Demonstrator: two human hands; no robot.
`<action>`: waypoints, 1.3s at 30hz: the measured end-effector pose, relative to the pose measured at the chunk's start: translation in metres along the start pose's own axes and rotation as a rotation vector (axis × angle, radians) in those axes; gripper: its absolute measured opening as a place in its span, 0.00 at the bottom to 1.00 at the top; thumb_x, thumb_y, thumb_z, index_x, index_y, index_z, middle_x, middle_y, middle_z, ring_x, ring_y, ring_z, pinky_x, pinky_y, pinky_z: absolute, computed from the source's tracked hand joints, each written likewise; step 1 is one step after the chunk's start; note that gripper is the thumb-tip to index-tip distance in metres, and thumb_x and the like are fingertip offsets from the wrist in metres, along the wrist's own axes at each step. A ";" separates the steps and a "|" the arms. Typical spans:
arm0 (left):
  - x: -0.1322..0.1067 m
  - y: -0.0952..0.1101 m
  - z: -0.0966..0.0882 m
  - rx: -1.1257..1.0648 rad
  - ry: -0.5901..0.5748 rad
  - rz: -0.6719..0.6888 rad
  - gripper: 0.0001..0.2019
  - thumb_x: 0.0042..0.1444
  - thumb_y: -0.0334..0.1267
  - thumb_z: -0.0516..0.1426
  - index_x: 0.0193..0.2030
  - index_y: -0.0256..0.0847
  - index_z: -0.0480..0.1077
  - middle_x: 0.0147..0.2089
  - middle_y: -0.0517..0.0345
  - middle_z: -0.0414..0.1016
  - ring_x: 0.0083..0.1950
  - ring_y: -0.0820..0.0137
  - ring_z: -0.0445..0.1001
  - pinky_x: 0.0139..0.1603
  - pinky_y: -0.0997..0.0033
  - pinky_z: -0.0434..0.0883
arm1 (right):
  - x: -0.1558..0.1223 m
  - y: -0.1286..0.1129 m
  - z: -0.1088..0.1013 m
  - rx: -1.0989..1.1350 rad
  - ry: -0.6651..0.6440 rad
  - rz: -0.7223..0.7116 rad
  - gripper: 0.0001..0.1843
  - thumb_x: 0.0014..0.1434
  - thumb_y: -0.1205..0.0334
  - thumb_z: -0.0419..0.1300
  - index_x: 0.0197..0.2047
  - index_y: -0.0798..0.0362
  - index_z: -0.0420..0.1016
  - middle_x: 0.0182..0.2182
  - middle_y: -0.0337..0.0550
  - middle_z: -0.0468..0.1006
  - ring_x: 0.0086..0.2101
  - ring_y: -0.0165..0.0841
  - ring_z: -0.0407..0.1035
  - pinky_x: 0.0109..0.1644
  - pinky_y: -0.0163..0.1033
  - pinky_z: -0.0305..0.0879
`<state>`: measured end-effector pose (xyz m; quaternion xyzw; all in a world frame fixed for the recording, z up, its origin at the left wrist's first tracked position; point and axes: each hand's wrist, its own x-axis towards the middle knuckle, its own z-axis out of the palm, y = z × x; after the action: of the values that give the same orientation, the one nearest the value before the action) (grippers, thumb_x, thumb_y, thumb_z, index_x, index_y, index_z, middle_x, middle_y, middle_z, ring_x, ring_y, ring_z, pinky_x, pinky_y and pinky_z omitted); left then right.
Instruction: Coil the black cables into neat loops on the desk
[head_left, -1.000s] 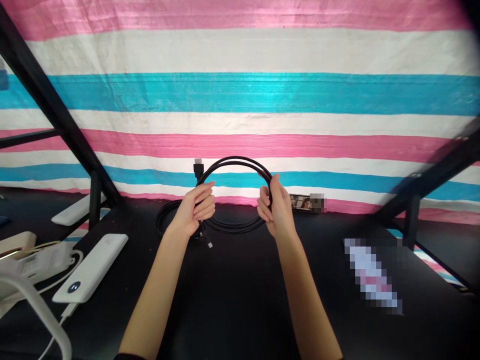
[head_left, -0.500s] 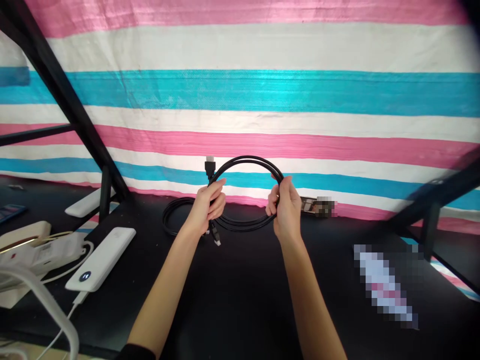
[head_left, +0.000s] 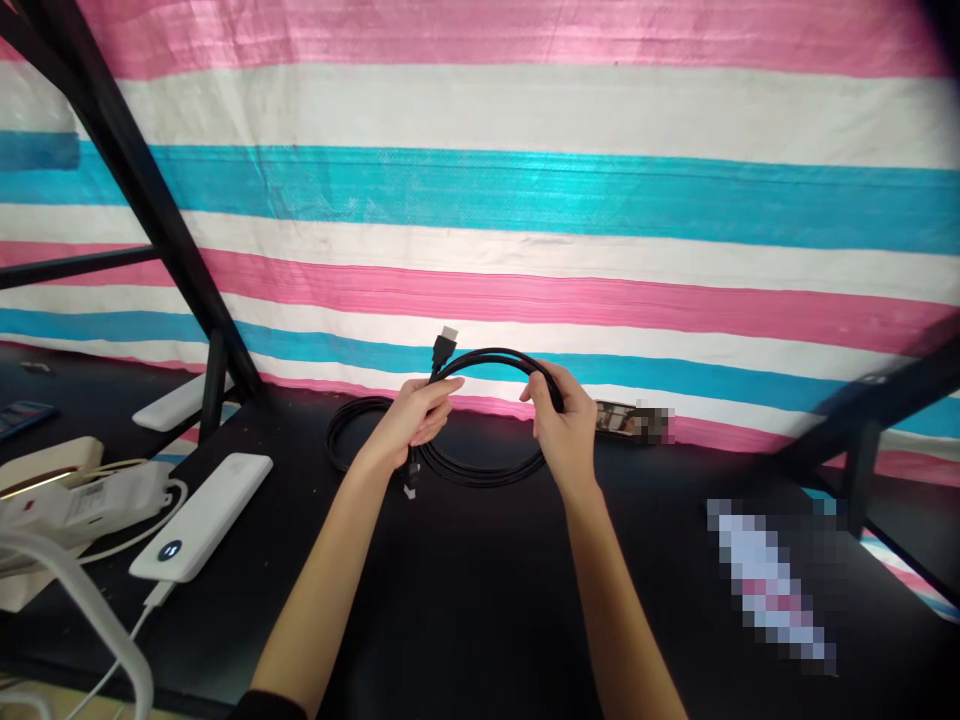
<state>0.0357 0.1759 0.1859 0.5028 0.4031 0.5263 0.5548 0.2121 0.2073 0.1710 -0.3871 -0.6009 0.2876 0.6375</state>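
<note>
A black HDMI cable (head_left: pixel 487 477), wound into a coil of several loops, is held between my two hands above the dark table. My left hand (head_left: pixel 417 418) is closed round the coil's left side. From its top sticks one HDMI plug (head_left: pixel 444 346), tilted to the right, and the other plug (head_left: pixel 410 484) hangs below the fingers. My right hand (head_left: pixel 564 415) grips the right side of the loops, its thumb nearer me. Behind my left hand, a second black coiled cable (head_left: pixel 339 425) lies on the table, partly hidden.
White power banks (head_left: pixel 201 518) lie at left, near a power strip (head_left: pixel 90 505) and a white cable. A phone (head_left: pixel 26 418) is at far left. A small dark device (head_left: pixel 619 420) and a pixelated item (head_left: pixel 772 585) are at right. Black frame bars (head_left: pixel 142 190) flank the striped sheet (head_left: pixel 525 190).
Both hands and the coil have come down slightly. The upper plug now leans right instead of pointing straight up, and the lower plug has swung left. The view has shifted slightly.
</note>
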 end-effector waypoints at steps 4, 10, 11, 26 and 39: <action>0.001 -0.002 0.002 0.041 0.034 0.031 0.26 0.54 0.48 0.58 0.14 0.42 0.49 0.09 0.70 0.45 0.10 0.83 0.43 0.14 0.74 0.38 | -0.002 -0.003 0.001 0.002 0.018 -0.003 0.11 0.58 0.53 0.59 0.37 0.51 0.75 0.20 0.33 0.70 0.12 0.22 0.55 0.15 0.31 0.51; 0.000 0.000 0.009 0.110 0.092 0.129 0.27 0.53 0.53 0.58 0.16 0.42 0.50 0.11 0.70 0.45 0.11 0.83 0.44 0.15 0.72 0.39 | -0.002 -0.008 -0.002 -0.082 0.006 -0.016 0.13 0.60 0.51 0.56 0.36 0.51 0.76 0.16 0.31 0.65 0.12 0.23 0.57 0.16 0.31 0.52; 0.000 0.000 0.010 0.120 0.098 0.149 0.27 0.54 0.54 0.57 0.16 0.42 0.50 0.11 0.70 0.45 0.11 0.83 0.44 0.15 0.72 0.39 | -0.002 -0.009 -0.002 -0.093 0.012 -0.018 0.14 0.60 0.51 0.56 0.35 0.52 0.76 0.16 0.31 0.64 0.12 0.23 0.57 0.17 0.32 0.51; 0.001 -0.003 0.013 0.166 0.266 0.335 0.23 0.55 0.53 0.57 0.18 0.40 0.57 0.13 0.68 0.51 0.14 0.81 0.49 0.16 0.73 0.44 | -0.004 -0.010 -0.002 -0.030 0.021 -0.068 0.12 0.59 0.53 0.57 0.42 0.48 0.76 0.19 0.33 0.70 0.14 0.23 0.57 0.17 0.32 0.53; -0.005 0.001 0.024 -0.002 0.347 0.299 0.29 0.49 0.54 0.61 0.13 0.41 0.49 0.09 0.69 0.46 0.10 0.83 0.45 0.14 0.70 0.39 | -0.005 -0.013 0.000 0.128 0.083 -0.043 0.11 0.58 0.55 0.58 0.42 0.48 0.77 0.18 0.32 0.67 0.14 0.23 0.54 0.16 0.32 0.50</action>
<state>0.0582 0.1675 0.1906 0.4584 0.4128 0.6817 0.3935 0.2105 0.1955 0.1793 -0.3443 -0.5625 0.2955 0.6912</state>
